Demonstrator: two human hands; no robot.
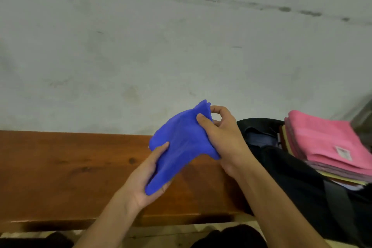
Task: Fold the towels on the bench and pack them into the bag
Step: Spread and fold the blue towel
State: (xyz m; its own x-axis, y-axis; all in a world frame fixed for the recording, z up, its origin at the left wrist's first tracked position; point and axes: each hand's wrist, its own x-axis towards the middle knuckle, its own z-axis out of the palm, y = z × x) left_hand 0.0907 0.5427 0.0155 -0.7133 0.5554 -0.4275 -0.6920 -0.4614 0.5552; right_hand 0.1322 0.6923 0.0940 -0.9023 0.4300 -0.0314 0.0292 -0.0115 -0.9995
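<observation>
Blue towel (pixel 184 143): I have it lifted clear above the bench (pixel 70 167), bunched and stretched between both my hands.
Left hand (pixel 149 179): I grip the towel's lower end, thumb on top, fingers curled under it.
Right hand (pixel 219 133): I pinch the towel's upper corner, farther from the bench's front edge.
Bag (pixel 298 177): black, open, at the bench's right end.
Folded towels (pixel 330 145): pink-topped stack, resting at the bag's right side.
</observation>
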